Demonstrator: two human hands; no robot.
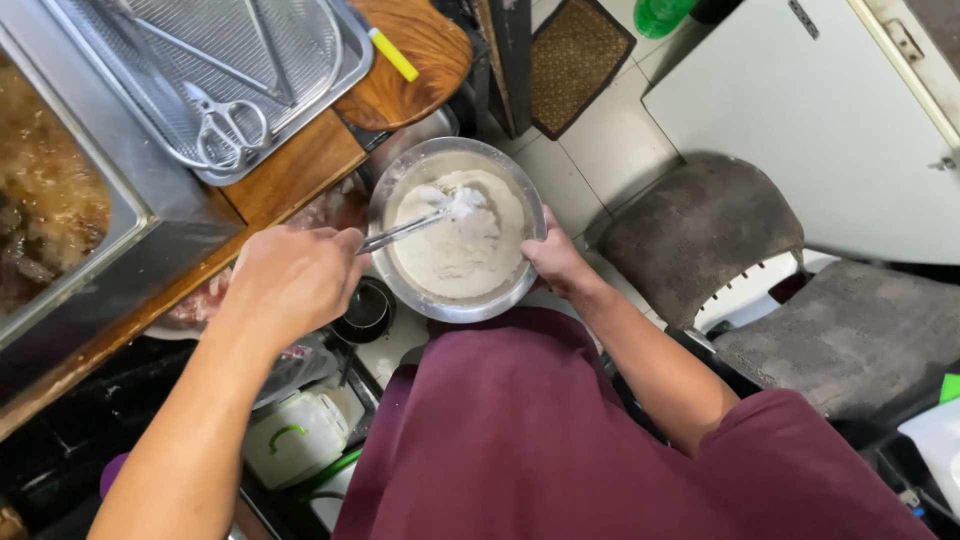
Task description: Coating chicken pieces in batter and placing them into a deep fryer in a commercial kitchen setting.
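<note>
The left hand (295, 275) is gripping a thin metal utensil (405, 229) pointing up-right into white batter; the right hand (555, 262) is clasping the round steel bowl's (455, 308) rim.

A round steel bowl (456, 300) holds white batter (460, 245), a metal utensil (405, 230) slanting into it.

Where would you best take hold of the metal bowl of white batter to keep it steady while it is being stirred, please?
Grip the metal bowl by its thin rim on the right side, as the right hand does: fingers over the edge, palm against the rounded outer wall. That side looks best because the left hand brings the metal utensil in across the left rim, and the smooth curved wall offers no handle.
</note>
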